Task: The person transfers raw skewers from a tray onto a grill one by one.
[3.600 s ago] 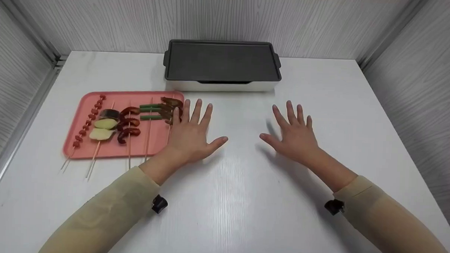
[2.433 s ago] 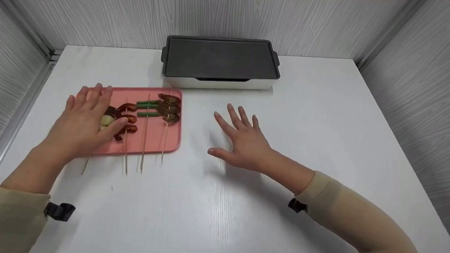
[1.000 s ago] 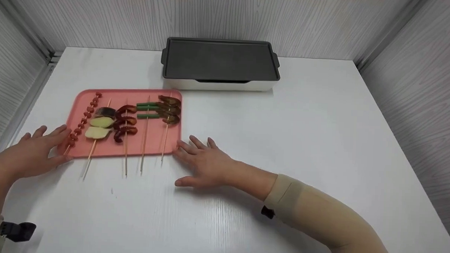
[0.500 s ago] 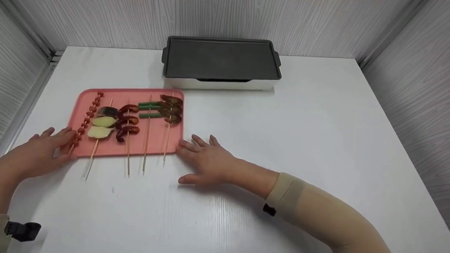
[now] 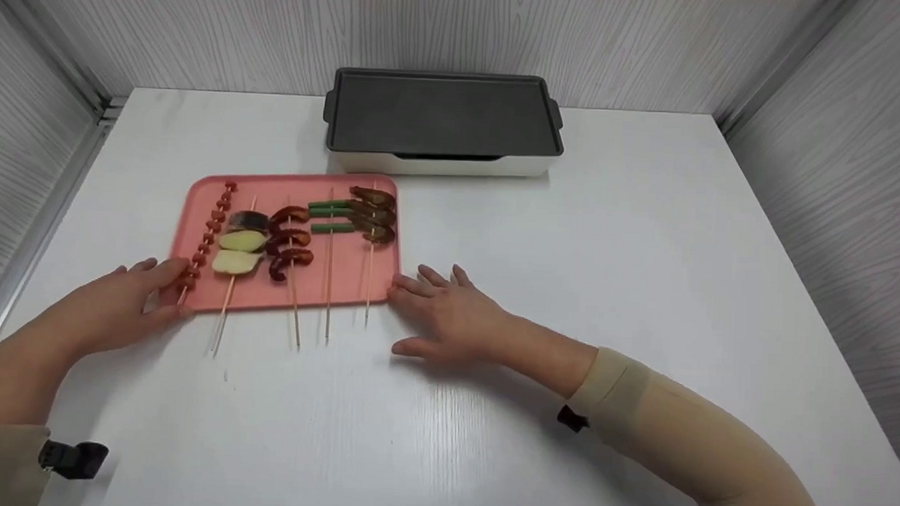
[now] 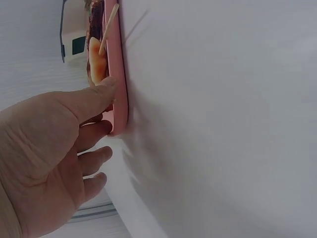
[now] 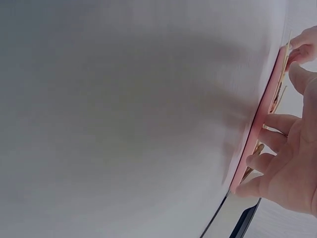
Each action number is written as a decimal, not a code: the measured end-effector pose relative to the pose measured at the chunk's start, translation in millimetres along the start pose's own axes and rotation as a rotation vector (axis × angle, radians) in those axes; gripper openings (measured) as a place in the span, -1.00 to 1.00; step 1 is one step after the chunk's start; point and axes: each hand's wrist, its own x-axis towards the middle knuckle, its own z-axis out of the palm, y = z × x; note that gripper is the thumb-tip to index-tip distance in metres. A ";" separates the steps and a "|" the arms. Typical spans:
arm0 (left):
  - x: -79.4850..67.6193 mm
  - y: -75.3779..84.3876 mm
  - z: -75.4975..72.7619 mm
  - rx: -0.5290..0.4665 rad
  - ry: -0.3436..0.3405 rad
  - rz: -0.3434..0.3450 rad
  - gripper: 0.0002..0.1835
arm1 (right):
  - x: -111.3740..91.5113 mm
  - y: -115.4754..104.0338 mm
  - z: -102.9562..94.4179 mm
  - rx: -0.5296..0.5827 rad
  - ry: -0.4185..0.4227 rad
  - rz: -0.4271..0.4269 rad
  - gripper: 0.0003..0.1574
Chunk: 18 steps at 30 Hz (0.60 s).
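Note:
A pink tray [image 5: 310, 285] of food skewers lies on the white table. My left hand [image 5: 119, 305] grips its near left corner, thumb at the front rim and fingers at the left side. In the left wrist view the thumb [image 6: 94, 101] overlaps the rim. My right hand [image 5: 455, 320] rests its fairly straight fingertips against the tray's near right edge, thumb apart from it. On the tray lie a skewer of small red chunks [image 5: 208, 238], one of pale slices [image 5: 240, 252], one of dark red curved pieces [image 5: 289, 240], and green stalks [image 5: 331, 217] beside brown curved pieces [image 5: 375, 213].
A white tabletop griddle with a black plate [image 5: 446, 114] stands at the back, just behind the tray. Several skewer sticks [image 5: 295, 326] overhang the tray's front rim. Pale wood-grain walls [image 5: 644, 50] enclose the table [image 5: 644, 275] at the back and sides.
My hands came from spread above the table to the tray's left and right edges. In the last half second the tray has slid right, both hands moving with it.

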 end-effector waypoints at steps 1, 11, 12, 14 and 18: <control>0.3 -0.3 -0.6 0.004 0.007 0.012 -0.11 | 0.3 0.2 -0.1 0.003 0.004 -0.001 0.08; 1.9 -9.3 -7.6 0.018 0.023 0.071 -0.13 | 0.9 0.4 -0.3 0.024 0.029 0.004 0.07; 1.5 -10.6 -8.2 0.013 0.021 0.073 -0.14 | 0.7 0.1 -0.1 0.027 0.032 0.004 0.07; 0.1 -12.9 -9.4 0.002 0.017 0.076 -0.16 | 0.5 -0.4 0.3 0.033 0.036 0.006 0.08; -3.0 -17.1 -9.8 -0.019 0.011 0.095 -0.22 | -1.0 -1.7 1.8 0.053 0.051 0.002 0.08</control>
